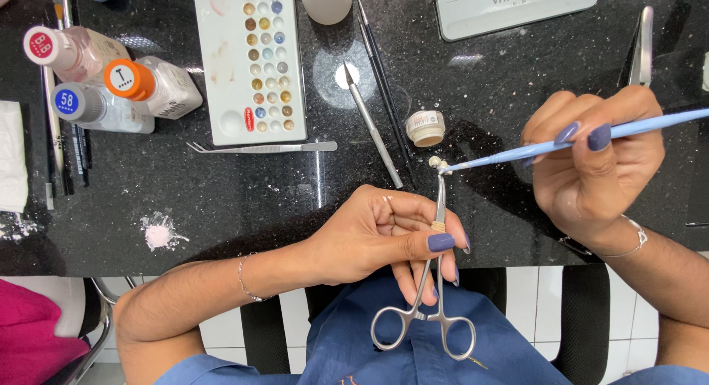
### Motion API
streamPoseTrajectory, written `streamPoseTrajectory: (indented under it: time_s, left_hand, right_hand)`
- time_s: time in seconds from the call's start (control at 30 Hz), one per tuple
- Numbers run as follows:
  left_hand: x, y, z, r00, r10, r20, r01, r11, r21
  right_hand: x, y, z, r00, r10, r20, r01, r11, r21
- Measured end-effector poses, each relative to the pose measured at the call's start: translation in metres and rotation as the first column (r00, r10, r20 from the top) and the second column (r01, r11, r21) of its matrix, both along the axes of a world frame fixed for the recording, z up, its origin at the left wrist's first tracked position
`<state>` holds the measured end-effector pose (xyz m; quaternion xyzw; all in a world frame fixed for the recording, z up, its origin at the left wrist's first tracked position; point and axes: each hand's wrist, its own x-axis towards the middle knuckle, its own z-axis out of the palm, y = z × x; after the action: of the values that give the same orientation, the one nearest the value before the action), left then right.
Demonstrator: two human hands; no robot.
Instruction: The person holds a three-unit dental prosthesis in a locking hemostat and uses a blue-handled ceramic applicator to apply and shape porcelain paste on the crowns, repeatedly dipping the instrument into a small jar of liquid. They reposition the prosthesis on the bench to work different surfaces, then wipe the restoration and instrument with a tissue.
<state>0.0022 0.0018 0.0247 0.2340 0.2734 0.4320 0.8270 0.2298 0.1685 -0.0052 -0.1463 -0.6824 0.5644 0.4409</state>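
Head view, looking straight down on a black speckled worktop (221,200): at nine o'clock three bottles (111,82) with pink, orange and blue caps are seen lying on their sides, and toward twelve o'clock a white palette (221,67) with rows of small colour wells is laid out, a pair of tweezers (262,146) resting just below it. At centre, the left hand (377,237) is closed around the shanks of a steel clamp (436,282), thumb pressed over the metal, ring handles hanging toward six o'clock over a blue apron (384,348). The clamp's long axis is run up toward twelve o'clock, and at its tip a small pale tooth-like piece (436,163) is held. A little open jar (425,128) is set just beyond. At three o'clock the right hand (598,163) is closed on a light-blue brush (591,139), its handle laid nearly level, and its tip is seen touching the piece from the three o'clock side. The left hand is the nearer one to the piece.
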Motion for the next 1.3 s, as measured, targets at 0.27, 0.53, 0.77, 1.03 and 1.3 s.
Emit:
streamPoseTrajectory:
  time_s: [0.27,0.53,0.77,1.03,1.3]
  left_hand:
    - [0.001,0.0,-0.001,1.0,-0.005,0.005,0.005,1.0,-0.003]
    - [0.001,0.0,-0.001,1.0,0.007,-0.008,-0.007,1.0,-0.013]
    - [0.001,0.0,0.0,1.0,0.002,-0.018,-0.002,1.0,-0.022]
    - [0.002,-0.002,0.001,1.0,0.0,-0.011,0.0,1.0,-0.028]
    - [0.0,-0.002,0.008,0.967,0.081,-0.24,-0.04,0.984,0.172]
  right_hand:
    - [0.002,0.001,-0.001,1.0,-0.005,0.003,0.005,1.0,0.003]
    - [0.003,-0.001,0.004,1.0,-0.031,0.002,0.031,1.0,0.005]
    - [0.001,-0.002,0.005,1.0,-0.015,0.01,0.015,1.0,0.002]
    - [0.002,0.0,0.003,1.0,-0.022,-0.002,0.022,0.999,0.034]
    - [0.024,0.0,-0.011,0.984,-0.125,-0.127,0.116,0.99,-0.074]
